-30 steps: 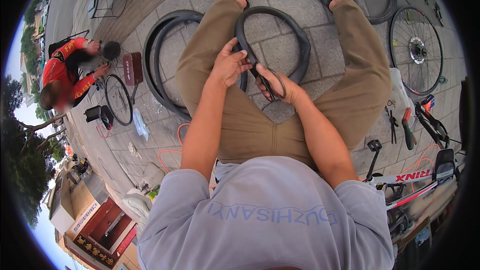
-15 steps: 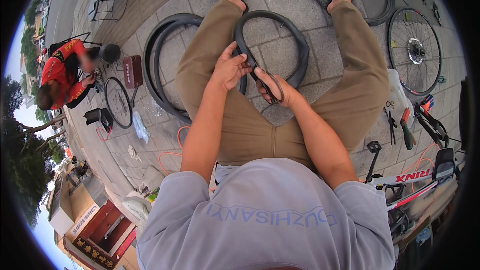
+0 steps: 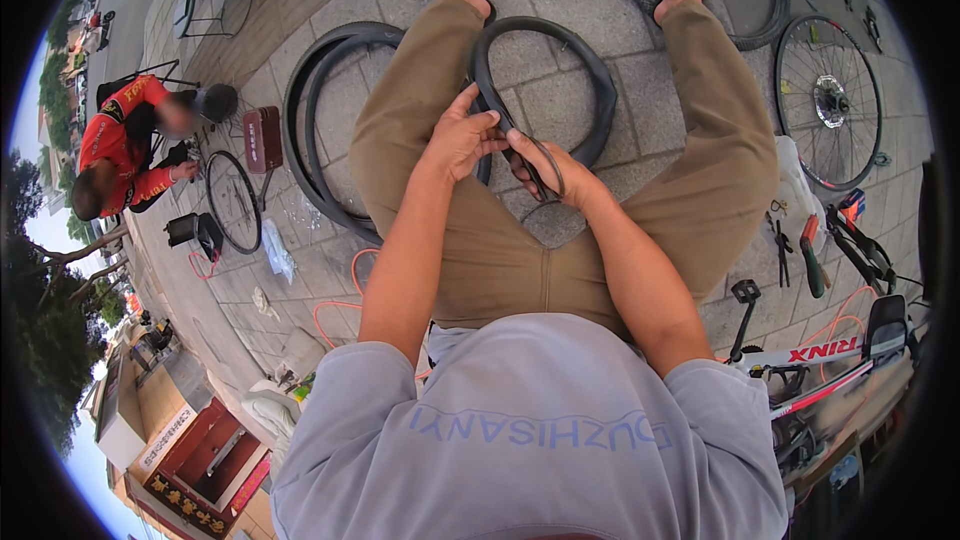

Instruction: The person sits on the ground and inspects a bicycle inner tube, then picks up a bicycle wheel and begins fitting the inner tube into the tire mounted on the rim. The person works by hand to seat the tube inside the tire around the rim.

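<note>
Down between the knees, both hands meet on a black inner tube (image 3: pixel 590 70) whose loop hangs out over the paving between the sandalled feet. The left hand (image 3: pixel 462 135) has its grip closed on the tube, thumb and fingers pinching the rubber near the top of the fold; the right hand (image 3: pixel 545 170) is clenched on the same tube just beside it, with a doubled-over stretch of rubber curling under its palm. To work this stretch well, I would judge it best to keep the two pinches close together, press the rubber flat between the thumbs, and feed the loop through a little at a time so no part is skipped. Left of the legs a bicycle tyre (image 3: pixel 300 130) lies on the stones; to the right lie a spoked wheel (image 3: pixel 832 100) and some hand tools (image 3: pixel 810 255), near a bicycle frame (image 3: pixel 800 365). Farther left, another person in a red top (image 3: pixel 115 155) crouches over a second small wheel (image 3: pixel 232 202).
</note>
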Demonstrator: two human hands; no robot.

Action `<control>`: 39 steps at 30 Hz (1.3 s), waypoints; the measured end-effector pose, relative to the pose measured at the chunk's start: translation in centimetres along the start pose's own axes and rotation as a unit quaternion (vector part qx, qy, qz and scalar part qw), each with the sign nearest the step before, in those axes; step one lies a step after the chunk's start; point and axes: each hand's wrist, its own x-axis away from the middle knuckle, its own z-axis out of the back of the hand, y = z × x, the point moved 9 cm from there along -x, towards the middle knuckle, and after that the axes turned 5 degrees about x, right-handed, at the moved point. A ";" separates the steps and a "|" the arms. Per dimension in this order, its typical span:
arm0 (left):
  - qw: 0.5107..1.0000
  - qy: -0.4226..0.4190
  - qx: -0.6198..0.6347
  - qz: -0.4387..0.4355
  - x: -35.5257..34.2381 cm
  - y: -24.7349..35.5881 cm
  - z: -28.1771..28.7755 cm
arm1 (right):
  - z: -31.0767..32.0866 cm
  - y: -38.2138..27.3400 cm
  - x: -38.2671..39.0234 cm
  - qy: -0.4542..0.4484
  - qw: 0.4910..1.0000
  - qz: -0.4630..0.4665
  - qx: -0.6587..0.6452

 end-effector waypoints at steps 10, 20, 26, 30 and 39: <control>1.000 -0.015 0.010 -0.001 0.4 0.4 -0.7 | 0.1 0.2 -0.1 0.001 1.000 0.007 -0.014; 1.000 0.013 0.013 0.001 0.1 -0.2 -0.1 | 0.7 0.5 0.0 0.034 0.999 0.000 0.016; 0.998 0.020 0.042 0.034 -1.6 1.2 0.9 | 1.5 0.7 0.4 0.065 0.995 -0.020 0.077; 0.998 0.012 -0.049 0.024 -3.2 2.0 1.9 | 1.7 1.3 0.2 0.068 0.993 -0.026 0.091; 0.995 -0.049 0.049 -0.072 -2.2 4.6 -1.1 | 1.3 -0.8 0.3 0.037 0.998 0.045 -0.007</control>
